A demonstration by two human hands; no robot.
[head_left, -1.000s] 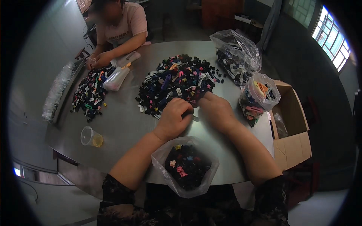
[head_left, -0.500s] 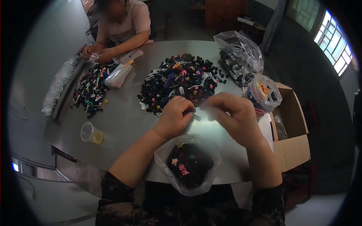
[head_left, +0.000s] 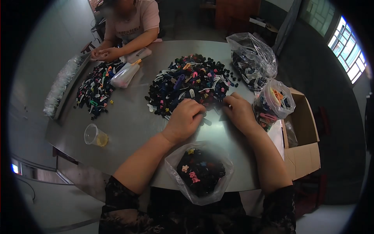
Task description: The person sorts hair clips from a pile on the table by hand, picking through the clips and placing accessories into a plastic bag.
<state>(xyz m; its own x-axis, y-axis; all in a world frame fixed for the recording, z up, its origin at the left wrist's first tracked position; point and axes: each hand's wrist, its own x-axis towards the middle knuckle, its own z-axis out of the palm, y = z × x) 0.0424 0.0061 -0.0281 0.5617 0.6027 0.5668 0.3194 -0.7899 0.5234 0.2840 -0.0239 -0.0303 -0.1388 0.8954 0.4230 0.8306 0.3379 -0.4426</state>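
Observation:
A big pile of small hair clips, mostly black with white, pink and yellow ones among them, lies in front of my hands. At its front edge is my left hand, with curled fingers; whatever they hold is hidden. A pale, flat clip shows on the table by those fingertips. My right hand is at the pile's right front edge, thumb and fingers drawn together. I cannot make out what is in them. Between my forearms stands an open clear plastic bag full of black clips, with pink and yellow ones on top.
Across the metal table, a person works by a smaller clip pile. A plastic cup stands at left. On the right are a large bag, a smaller filled bag and a cardboard box.
My right hand has come down to the pile's right front edge; before, it was raised nearer my left hand and blurred. My left hand stays in nearly the same place. The view has shifted slightly.

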